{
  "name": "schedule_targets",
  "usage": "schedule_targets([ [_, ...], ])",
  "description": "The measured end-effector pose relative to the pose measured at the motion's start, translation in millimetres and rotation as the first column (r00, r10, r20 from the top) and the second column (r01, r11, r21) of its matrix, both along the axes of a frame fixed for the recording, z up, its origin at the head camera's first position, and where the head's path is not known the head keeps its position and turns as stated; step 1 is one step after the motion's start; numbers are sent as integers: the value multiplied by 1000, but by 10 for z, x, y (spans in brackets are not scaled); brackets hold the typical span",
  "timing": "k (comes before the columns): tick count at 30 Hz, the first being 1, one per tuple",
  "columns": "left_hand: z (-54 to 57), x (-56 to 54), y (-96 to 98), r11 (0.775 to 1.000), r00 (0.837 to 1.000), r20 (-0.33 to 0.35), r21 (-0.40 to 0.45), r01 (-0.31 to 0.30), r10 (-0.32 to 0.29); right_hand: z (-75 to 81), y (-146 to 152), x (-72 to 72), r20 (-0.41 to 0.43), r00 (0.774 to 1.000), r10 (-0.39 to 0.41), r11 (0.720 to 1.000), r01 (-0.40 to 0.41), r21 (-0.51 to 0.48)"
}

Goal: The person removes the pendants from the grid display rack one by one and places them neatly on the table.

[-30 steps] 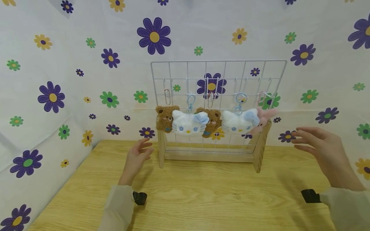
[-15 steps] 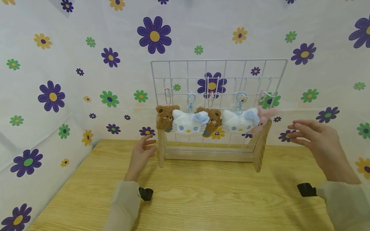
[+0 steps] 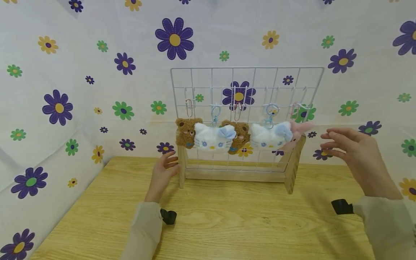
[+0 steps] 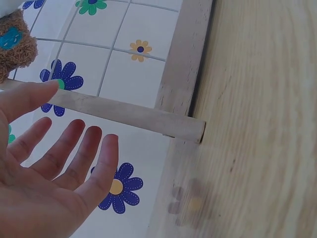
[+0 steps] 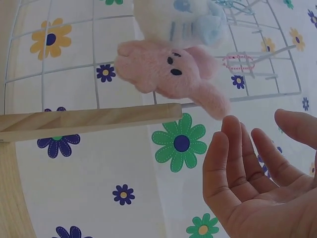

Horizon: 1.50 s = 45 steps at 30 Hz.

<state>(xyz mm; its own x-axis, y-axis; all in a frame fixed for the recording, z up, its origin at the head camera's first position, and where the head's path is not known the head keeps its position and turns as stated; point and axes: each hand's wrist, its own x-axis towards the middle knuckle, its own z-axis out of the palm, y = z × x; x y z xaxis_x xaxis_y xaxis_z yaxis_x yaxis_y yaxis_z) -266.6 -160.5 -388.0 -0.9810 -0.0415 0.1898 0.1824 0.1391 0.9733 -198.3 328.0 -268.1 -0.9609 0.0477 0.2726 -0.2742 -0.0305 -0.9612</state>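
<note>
Standing on the tabletop [image 3: 227,216] at the centre of the head view, the rack [image 3: 235,176] stretches left to right between your left grip [image 3: 163,171] and right grip [image 3: 354,153]. The left is nearer, just beside the rack's left leg [image 3: 182,169]; the right hangs apart, right of the pink rabbit [image 3: 296,134]. Both have relaxed, spread fingers holding nothing. White wire on pale wood, it carries brown bears [image 3: 186,133] and white cats [image 3: 211,139] too.
</note>
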Motion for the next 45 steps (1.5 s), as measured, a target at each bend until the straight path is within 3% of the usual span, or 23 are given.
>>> schedule_targets([
  [14,-40,-68,64,1000,1000,-1,-5,5,-5,65,-20,-95,-28,995,97,994,-98,-49],
  [18,-60,-95,80,999,1000,-11,-45,-2,2,104,-56,-121,-9,998,68,998,-68,-18],
  [21,-41,-114,92,995,998,-62,-90,-29,23,140,-96,-146,-6,999,53,999,-53,9],
  [28,77,-106,116,987,970,-239,-144,-77,41,247,-208,-206,7,1000,14,997,-14,74],
  [33,73,-120,153,985,950,-307,-144,-100,51,329,-263,-238,13,1000,17,999,-18,47],
  [40,7,-156,188,959,917,-391,-221,-179,81,395,-310,-279,-21,997,76,997,-76,9],
  [45,6,-166,200,955,908,-412,-236,-181,70,404,-321,-298,-10,999,50,995,-49,90],
])
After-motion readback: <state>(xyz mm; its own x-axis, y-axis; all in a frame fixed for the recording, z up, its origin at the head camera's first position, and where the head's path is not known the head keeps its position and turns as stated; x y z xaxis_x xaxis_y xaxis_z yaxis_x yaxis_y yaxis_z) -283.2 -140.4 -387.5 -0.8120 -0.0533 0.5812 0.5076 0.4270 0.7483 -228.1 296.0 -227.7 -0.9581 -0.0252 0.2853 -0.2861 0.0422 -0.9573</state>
